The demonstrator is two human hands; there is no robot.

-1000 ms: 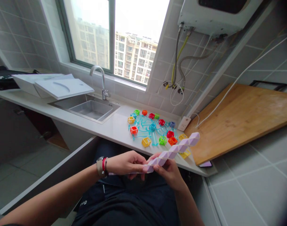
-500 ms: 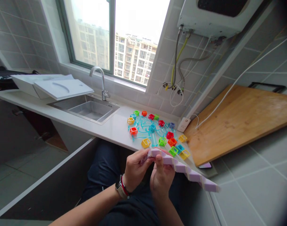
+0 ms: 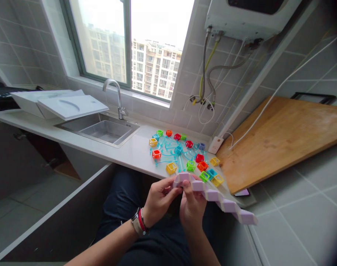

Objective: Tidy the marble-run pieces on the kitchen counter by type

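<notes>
A lilac snake puzzle (image 3: 211,195), a chain of wedge-shaped blocks with pale edges, stretches in a zigzag down to the right from my hands. My left hand (image 3: 160,198) pinches its upper left end, where the chain bends. With the thumb on top, my right hand (image 3: 192,205) grips it a few blocks further along. The far end hangs free past the counter's front edge. Some blocks between my hands are hidden by fingers. Beyond the puzzle, colourful open-frame cubes and pentagon pieces, such as a yellow cube (image 3: 171,168), lie on the white counter (image 3: 129,157).
Clear blue connector parts (image 3: 168,147) are scattered among the cubes. To the left are a steel sink (image 3: 107,129) with a faucet (image 3: 119,98) and a white box lid (image 3: 74,106). A wooden board (image 3: 284,140) leans at the right, beside a white power strip (image 3: 216,145).
The puzzle's left end now shows a slightly clearer bend above my fingers. My right hand has shifted a little to the right. The camera view has moved slightly.
</notes>
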